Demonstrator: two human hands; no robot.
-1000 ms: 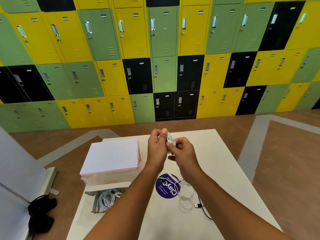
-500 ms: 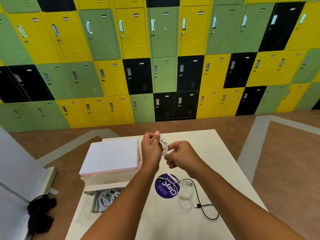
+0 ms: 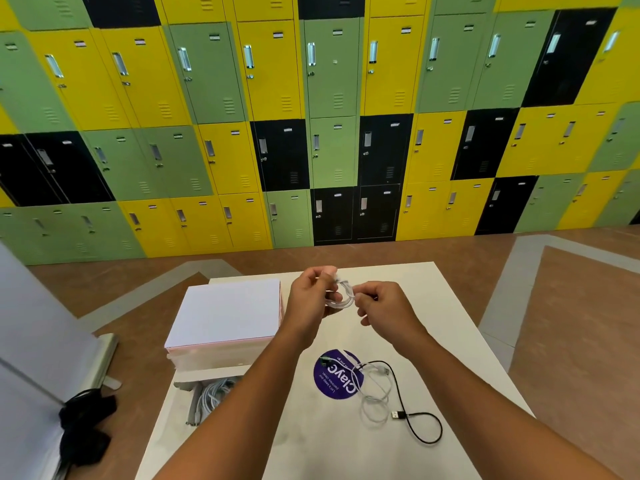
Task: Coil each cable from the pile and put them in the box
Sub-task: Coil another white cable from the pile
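Farthest left of the round purple sticker [image 3: 335, 374], a black bag [image 3: 83, 431] lies on the floor. Nearer to the sticker, still on its left, a white box [image 3: 225, 313] sits on the white table [image 3: 433, 306]. At the box's near edge, coiled pale cables [image 3: 213, 396] lie in an open part of it.

Beyond the sticker and just left of it, the left hand [image 3: 308, 299] is raised above the table. Its fingers are curled, and the fingertips [image 3: 327, 271] pinch the left and upper side of a small white cable coil [image 3: 343, 298].

The coil hangs in the air between the two hands, straight beyond the sticker, and touches nothing but fingers. On its right the right hand [image 3: 384, 306] is also curled, with thumb and forefinger [image 3: 360, 292] nipping the coil's right edge.

On the sticker's right edge a loose white cable [image 3: 375, 389] lies in loops. A black cable [image 3: 424, 429] with a plug on its end curves away to the right of those loops.
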